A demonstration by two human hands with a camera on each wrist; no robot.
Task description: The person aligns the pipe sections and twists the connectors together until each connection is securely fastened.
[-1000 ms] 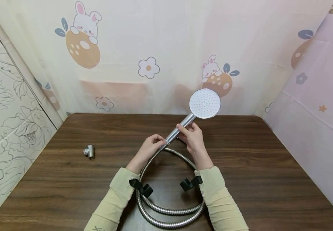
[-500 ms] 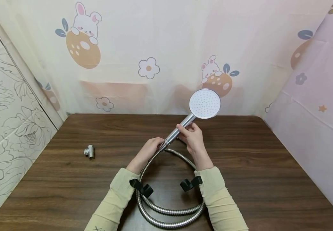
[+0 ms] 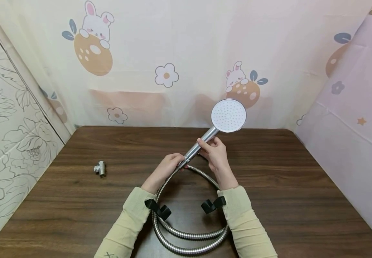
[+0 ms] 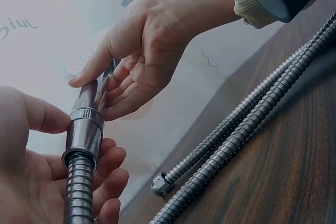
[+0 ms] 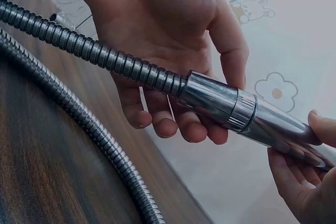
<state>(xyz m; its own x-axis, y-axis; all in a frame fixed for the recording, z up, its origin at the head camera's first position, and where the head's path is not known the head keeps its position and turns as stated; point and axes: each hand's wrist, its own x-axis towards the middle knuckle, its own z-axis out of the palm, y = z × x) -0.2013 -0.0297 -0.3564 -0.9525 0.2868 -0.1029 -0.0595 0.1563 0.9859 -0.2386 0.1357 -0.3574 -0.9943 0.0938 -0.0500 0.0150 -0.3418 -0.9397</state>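
Observation:
My right hand (image 3: pixel 217 157) holds the chrome handle of a shower head (image 3: pixel 229 115), thumb on top and fingers beneath. The white spray face tilts up toward the head camera. At the handle's lower end, my left hand (image 3: pixel 165 170) pinches the smooth conical nut (image 4: pixel 84 136) of a metal shower hose (image 3: pixel 190 251) between thumb and fingers. In the right wrist view the nut (image 5: pixel 215 97) sits against the ribbed collar of the handle, in line with it; threads are hidden. The ribbed hose loops down onto the table beneath both forearms.
A small chrome T-shaped fitting (image 3: pixel 100 169) lies on the left of the brown wooden table (image 3: pixel 285 186). The hose's other end, with a hex nut (image 4: pixel 161 184), lies on the tabletop. Patterned cloth (image 3: pixel 198 43) hangs behind the table.
The left fingers have shifted around the hose nut, with the thumb moving off its top and back onto it. The right hand and shower head stay in place.

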